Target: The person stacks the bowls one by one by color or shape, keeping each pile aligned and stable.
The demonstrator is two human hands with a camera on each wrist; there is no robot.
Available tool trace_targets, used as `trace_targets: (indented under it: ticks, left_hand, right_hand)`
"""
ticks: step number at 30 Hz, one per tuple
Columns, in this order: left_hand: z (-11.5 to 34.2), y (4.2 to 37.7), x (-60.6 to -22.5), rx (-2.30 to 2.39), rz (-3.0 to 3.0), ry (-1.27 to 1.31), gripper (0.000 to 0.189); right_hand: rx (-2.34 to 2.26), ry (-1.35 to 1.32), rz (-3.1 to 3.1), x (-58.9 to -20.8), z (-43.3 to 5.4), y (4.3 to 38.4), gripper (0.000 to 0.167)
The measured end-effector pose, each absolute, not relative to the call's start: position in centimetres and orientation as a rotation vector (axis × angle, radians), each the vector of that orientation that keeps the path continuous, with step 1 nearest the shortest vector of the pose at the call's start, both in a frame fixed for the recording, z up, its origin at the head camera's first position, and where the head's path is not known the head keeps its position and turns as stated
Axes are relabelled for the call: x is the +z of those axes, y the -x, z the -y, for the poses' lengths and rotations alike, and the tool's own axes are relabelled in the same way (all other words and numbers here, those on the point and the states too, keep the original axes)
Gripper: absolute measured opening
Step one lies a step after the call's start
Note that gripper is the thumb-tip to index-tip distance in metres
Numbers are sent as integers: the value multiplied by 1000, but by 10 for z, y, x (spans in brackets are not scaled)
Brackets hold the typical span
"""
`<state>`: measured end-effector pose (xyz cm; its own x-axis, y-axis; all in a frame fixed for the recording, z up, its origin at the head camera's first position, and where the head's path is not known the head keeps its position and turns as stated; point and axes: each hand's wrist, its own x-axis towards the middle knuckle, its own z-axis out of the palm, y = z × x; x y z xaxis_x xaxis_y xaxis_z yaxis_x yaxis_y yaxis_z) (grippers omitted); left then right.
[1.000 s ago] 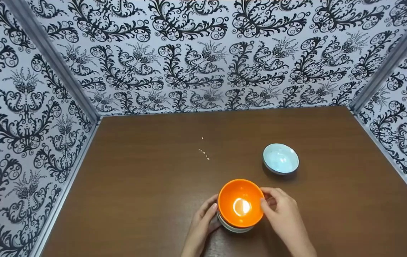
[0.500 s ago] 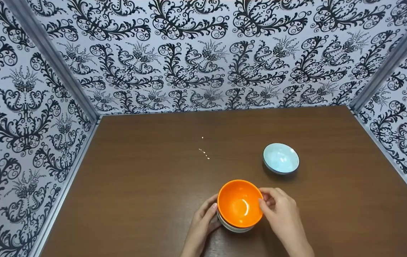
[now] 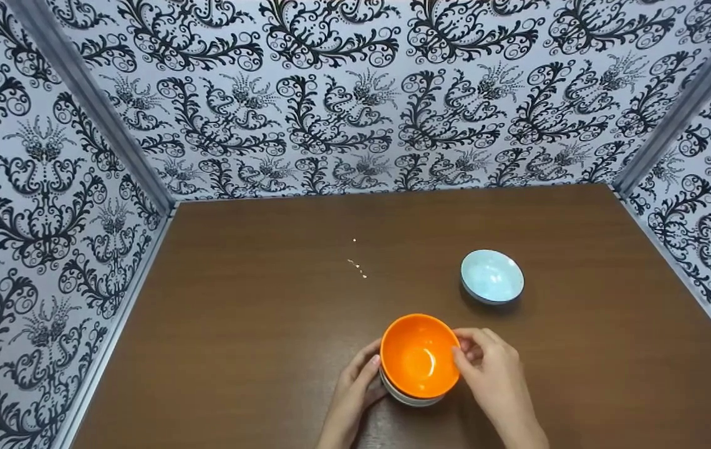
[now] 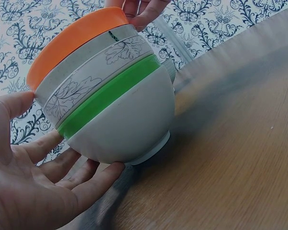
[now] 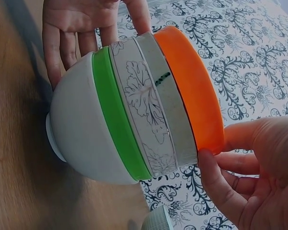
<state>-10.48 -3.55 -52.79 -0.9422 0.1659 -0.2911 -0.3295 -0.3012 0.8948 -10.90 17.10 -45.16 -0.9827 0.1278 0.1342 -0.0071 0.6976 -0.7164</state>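
Observation:
An orange bowl (image 3: 418,355) tops a stack of several nested bowls near the front of the table. Beneath it come a pale bowl with a dark green mark (image 5: 170,96), a white bowl with leaf drawings (image 4: 105,69), a green bowl (image 4: 113,93) and a plain white bowl (image 4: 134,115) at the bottom. My left hand (image 3: 352,386) cups the stack's left side, thumb up by the orange bowl and fingertips lower on the white bowl. On the opposite side, my right hand (image 3: 496,368) pinches the orange bowl's rim between thumb and fingers.
A light blue bowl (image 3: 491,277) stands upright on the brown table (image 3: 256,299), beyond the stack to the right. Small white specks (image 3: 357,267) show near the table's middle. Patterned walls (image 3: 343,125) enclose the back and sides.
The orange bowl and my right hand have shifted very slightly left, and the bright reflection inside the bowl has narrowed. My left hand stays on the stack.

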Motion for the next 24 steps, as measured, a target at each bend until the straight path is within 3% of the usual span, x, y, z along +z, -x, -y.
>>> trace_targets:
  ticks: [24]
  left_hand:
    - [35,103,-527,2327,-1602,185,60]
  right_hand:
    - [1242,124,2729,-453,-175,109,20]
